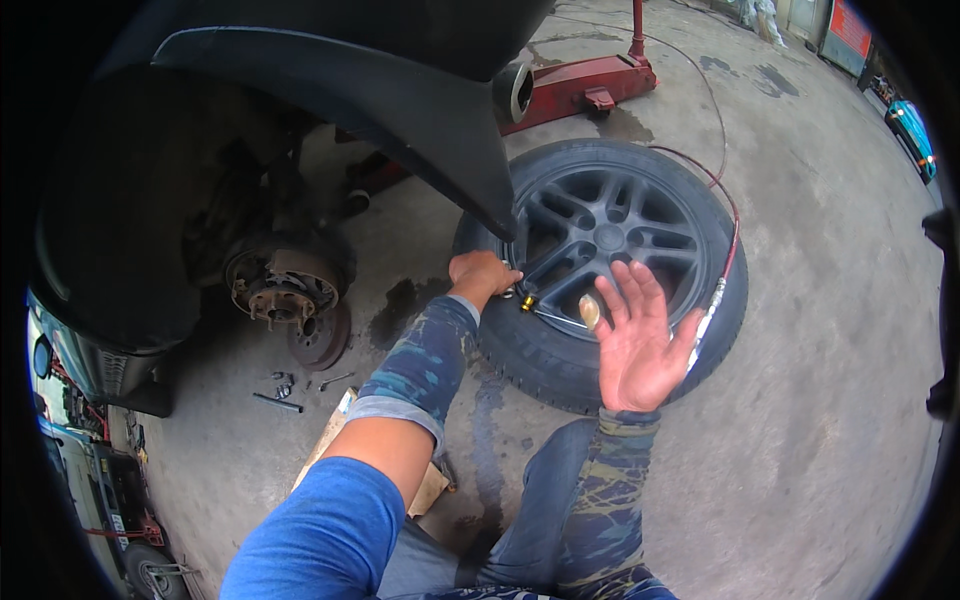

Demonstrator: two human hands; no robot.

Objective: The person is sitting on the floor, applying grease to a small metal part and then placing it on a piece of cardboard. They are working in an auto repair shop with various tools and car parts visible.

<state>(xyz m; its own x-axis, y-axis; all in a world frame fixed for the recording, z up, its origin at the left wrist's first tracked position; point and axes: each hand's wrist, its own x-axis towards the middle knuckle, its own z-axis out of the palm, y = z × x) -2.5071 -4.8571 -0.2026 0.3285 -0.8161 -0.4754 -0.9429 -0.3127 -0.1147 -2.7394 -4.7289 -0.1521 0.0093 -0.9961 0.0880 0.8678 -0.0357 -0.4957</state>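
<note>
The left hand (479, 273) has its fingers curled at the left side of the wheel (609, 237), a small shiny piece (508, 293) by their tips; whether they grip it I cannot tell. The right hand (640, 355) is turned palm toward the camera, its fingers spread wide over the tyre's near side. Just beside them shows a tan, rounded piece (589, 311), with a thin rod (558, 318) and a brass-coloured fitting (527, 303) to its left. By the thumb runs the metal end (713, 303) of a red hose (735, 235). The wheel lies flat on the concrete floor (800, 380). Left of it, a bare hub (280, 290) sits under a dark car body (400, 110); small tools (278, 402) lie below. Beyond the wheel stands a red jack (580, 88)
</note>
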